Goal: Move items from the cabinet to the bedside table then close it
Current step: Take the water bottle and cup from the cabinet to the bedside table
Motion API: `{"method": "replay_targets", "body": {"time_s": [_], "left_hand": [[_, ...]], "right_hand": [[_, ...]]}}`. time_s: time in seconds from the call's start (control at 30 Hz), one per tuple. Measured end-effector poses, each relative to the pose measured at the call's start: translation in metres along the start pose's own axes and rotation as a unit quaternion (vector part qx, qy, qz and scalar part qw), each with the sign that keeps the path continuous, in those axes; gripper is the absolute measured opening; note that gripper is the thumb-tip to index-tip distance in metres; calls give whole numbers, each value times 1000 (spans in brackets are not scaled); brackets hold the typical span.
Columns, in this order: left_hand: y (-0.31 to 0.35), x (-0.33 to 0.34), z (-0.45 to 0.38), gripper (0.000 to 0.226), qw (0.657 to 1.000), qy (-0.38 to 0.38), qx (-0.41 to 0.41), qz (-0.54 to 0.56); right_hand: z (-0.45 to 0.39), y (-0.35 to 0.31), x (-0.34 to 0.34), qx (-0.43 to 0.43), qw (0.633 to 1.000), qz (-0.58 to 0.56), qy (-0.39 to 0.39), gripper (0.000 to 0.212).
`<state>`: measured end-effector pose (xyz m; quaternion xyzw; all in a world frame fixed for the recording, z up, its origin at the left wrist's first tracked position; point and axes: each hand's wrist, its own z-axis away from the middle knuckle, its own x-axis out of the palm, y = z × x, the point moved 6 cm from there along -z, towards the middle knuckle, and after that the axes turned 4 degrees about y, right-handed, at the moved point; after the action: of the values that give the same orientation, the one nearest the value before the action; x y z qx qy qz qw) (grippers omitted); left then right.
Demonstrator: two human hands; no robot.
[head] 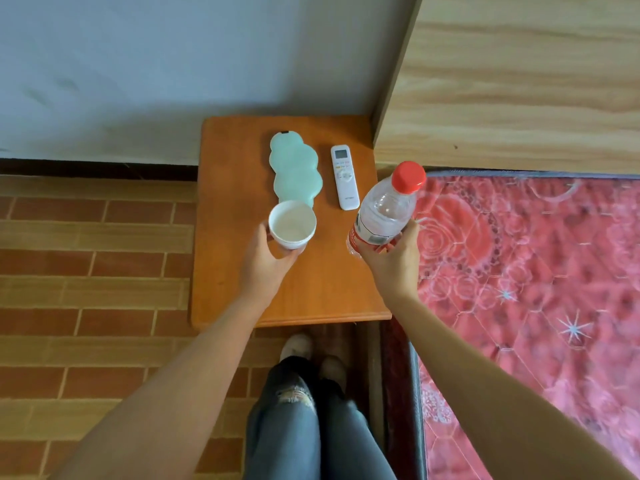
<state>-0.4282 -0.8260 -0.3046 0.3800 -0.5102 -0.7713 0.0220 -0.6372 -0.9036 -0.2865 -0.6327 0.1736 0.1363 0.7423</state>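
Left hand [265, 258]: mine, gripping white cup [292, 224] above bedside table [225, 202]. Right hand [393, 259]: wrapped round water bottle [384, 209]. Tabletop: remote [344, 176], green pad [295, 168].

Bedside table [225, 188] front bare; mask [294, 168], remote [344, 176] crowd rear.

Red floral mattress [519, 271] just right of the right hand [391, 265]. Pale wooden headboard [519, 81] beyond it, upright. Grey-blue wall [138, 64] beyond the left hand [266, 261]. Brick-pattern floor [86, 254] to its left. Jeans [294, 427], one knee ripped, and light shoes [298, 344] on the near side of both hands.
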Motion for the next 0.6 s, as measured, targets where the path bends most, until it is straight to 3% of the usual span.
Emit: {"method": "replay_targets", "body": {"time_s": [0.6], "left_hand": [[-29, 34, 0, 66, 1000, -14, 3, -11]], "right_hand": [[-4, 38, 21, -16, 999, 37, 7, 73]]}}
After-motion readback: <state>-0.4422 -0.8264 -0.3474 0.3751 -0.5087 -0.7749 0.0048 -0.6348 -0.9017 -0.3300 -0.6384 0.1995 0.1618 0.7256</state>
